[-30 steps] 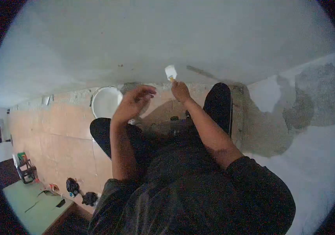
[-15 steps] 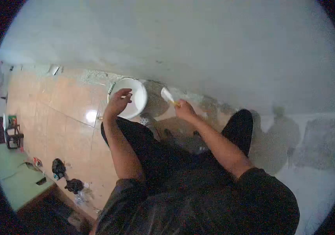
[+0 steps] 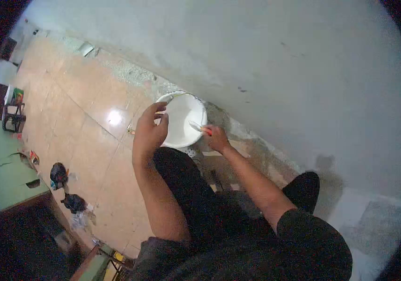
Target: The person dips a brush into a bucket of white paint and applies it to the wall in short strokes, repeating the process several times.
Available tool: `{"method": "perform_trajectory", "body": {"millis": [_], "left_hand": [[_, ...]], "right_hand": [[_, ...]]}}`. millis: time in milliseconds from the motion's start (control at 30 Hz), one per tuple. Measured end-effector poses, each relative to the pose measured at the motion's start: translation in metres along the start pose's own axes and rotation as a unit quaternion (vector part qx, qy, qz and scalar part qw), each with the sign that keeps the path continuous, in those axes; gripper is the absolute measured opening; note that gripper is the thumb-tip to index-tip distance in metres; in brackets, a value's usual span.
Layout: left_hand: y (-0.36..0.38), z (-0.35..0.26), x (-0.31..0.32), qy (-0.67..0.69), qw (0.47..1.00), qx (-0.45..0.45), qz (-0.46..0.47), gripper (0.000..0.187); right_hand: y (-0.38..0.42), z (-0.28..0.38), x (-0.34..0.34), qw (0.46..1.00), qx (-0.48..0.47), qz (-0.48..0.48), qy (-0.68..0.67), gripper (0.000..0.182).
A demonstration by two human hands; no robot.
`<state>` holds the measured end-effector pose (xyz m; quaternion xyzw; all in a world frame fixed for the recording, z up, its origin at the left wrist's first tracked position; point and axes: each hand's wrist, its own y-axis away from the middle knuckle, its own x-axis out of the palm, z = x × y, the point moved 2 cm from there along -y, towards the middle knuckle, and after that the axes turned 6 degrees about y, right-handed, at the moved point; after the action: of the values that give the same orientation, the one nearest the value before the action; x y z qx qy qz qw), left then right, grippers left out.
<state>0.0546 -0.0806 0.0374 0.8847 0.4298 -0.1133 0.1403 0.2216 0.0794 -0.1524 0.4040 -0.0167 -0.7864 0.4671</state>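
My right hand [image 3: 216,139] is closed around the orange-red handle of a small trowel [image 3: 194,125]. The trowel's pale blade is over the inside of a white bucket [image 3: 203,119], which stands on the floor beside the wall and contains white material. At the bucket's left rim is my left hand [image 3: 151,129], its fingers curved and the thumb apart from them; nothing shows clearly between them.
A grey plastered wall [image 3: 275,79] runs along the right. Tiled floor [image 3: 88,140] spreads to the left, with black bags [image 3: 59,173], a clear plastic bag [image 3: 79,220], a small dark stool [image 3: 14,117] and a green surface [image 3: 3,164].
The view has turned and shifted. My right hand has brought the trowel from beside the bucket to over its inside. My left hand stays by the left rim.
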Motion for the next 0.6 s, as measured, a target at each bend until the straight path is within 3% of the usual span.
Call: {"method": "perform_trajectory", "body": {"millis": [33,133,267,333,433,533,600], "left_hand": [[-0.001,0.001,-0.001,0.001,1.0,-0.004,0.003,0.032],[-0.001,0.004,0.001,0.078,0.996,-0.033,0.007,0.031],[-0.017,0.018,0.011,0.065,0.997,-0.045,0.01,0.032],[-0.02,0.016,0.013,0.051,0.998,-0.046,0.013,0.032],[-0.023,0.021,0.017,0.048,0.997,-0.045,0.029,0.032],[-0.026,0.026,0.019,0.033,0.998,-0.046,0.037,0.032],[-0.027,0.026,0.019,0.036,0.996,-0.067,0.037,0.033]], "right_hand": [[-0.007,0.0,0.006,0.995,-0.072,-0.062,0.022,0.025],[-0.024,0.013,0.011,0.988,-0.147,-0.046,0.02,0.028],[-0.064,0.01,0.029,0.979,-0.2,-0.016,0.028,0.024],[-0.075,0.01,0.039,0.98,-0.185,-0.015,0.073,0.021],[-0.092,0.012,0.05,0.97,-0.145,0.08,0.178,0.022],[-0.111,-0.004,0.074,0.965,-0.115,0.091,0.218,0.023],[-0.12,-0.01,0.085,0.96,-0.152,0.091,0.216,0.022]]}}
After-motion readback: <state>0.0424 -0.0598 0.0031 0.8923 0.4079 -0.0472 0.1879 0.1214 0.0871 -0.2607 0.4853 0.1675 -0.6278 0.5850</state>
